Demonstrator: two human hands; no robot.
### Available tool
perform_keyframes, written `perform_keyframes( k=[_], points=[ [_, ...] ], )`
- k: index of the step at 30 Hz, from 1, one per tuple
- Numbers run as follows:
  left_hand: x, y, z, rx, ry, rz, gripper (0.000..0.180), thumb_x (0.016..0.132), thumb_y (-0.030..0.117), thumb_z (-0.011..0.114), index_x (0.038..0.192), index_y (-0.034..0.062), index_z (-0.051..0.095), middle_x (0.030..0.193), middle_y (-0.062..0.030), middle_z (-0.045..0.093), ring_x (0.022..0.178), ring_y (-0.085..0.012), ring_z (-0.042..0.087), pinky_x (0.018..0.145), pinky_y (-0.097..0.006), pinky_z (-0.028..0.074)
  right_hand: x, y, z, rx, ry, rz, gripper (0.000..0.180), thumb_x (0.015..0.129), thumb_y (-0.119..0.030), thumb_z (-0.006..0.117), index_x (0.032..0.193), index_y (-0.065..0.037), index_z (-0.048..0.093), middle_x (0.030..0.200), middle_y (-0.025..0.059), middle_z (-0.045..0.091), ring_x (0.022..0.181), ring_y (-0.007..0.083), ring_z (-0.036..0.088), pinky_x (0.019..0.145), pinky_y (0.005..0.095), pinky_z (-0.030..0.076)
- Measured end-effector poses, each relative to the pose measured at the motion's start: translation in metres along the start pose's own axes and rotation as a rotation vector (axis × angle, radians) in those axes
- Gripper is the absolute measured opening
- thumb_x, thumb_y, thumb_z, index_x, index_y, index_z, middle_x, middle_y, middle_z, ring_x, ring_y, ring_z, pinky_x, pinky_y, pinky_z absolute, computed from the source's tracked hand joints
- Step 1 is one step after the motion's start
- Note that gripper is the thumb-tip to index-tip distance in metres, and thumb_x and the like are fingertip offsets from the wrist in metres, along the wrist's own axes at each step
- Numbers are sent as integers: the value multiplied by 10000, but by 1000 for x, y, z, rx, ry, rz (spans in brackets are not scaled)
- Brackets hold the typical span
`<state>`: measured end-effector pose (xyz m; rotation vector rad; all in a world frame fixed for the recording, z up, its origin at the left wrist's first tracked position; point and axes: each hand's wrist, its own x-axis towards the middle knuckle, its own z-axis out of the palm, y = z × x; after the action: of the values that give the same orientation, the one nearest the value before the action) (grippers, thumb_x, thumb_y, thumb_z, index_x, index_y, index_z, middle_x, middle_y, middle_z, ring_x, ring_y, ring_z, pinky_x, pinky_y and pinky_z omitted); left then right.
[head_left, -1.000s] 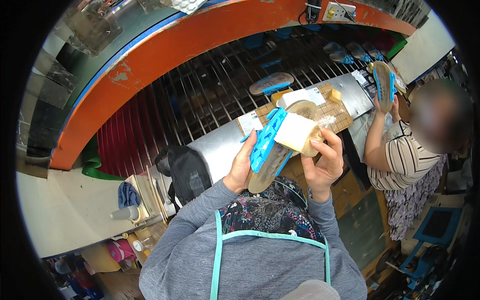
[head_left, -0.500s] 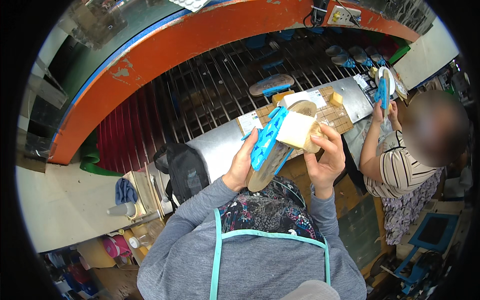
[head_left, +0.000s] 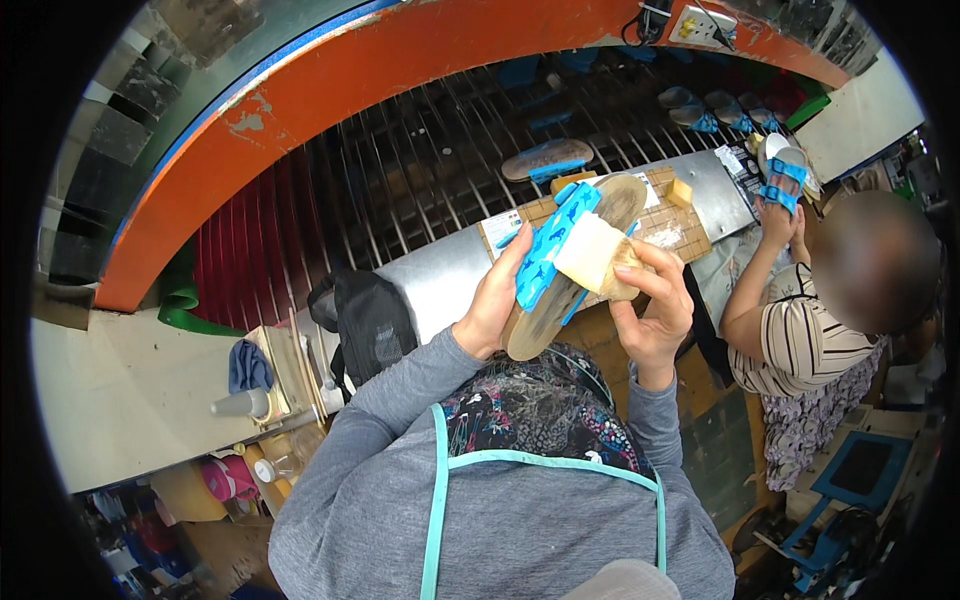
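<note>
In front of my chest, my left hand (head_left: 488, 302) grips a sandal (head_left: 540, 325) along its left side, fingers mostly hidden behind it. Its grey-brown footbed lies tilted, one end toward the upper right, and a wide blue patterned strap (head_left: 545, 252) crosses it. Pinched in the fingers of my right hand (head_left: 656, 308) is a cream sponge block (head_left: 594, 256), brownish at the end I hold. The sponge lies against the strap and covers part of the sandal.
Ahead, a metal-rod rack carries another blue-strapped sandal (head_left: 547, 160). A patterned board (head_left: 675, 228) with a yellow block (head_left: 679, 193) lies on the metal ledge. A black bag (head_left: 372, 325) stands at left. On the right, a co-worker (head_left: 795, 320) holds a blue-strapped sandal (head_left: 784, 180).
The sandal in my left hand has tilted, showing more footbed at its far end. My right hand and the sponge stay against the strap. The co-worker's sandal has turned to show its straps.
</note>
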<state>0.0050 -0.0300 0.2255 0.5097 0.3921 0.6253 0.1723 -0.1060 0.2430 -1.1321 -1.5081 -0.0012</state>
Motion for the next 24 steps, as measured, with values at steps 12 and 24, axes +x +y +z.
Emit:
perform_keyframes(
  k=[12,24],
  points=[
    [15,5,-2,-167,-60,41,528,999,471,390,1238,27,546,1166,-109,636,1045,-197,636,921,-351,516,-4,-7,2,16,-76,-15,405,610,16,685,984,-140,701,1082,111,672,944,228,632,850,343,385],
    [9,13,7,-58,-30,-2,530,1009,470,346,1343,72,451,1279,-123,561,1138,-232,588,946,-384,509,6,4,-2,3,148,15,407,640,59,684,1027,-66,665,1125,159,617,1021,293,608,882,374,484]
  ],
)
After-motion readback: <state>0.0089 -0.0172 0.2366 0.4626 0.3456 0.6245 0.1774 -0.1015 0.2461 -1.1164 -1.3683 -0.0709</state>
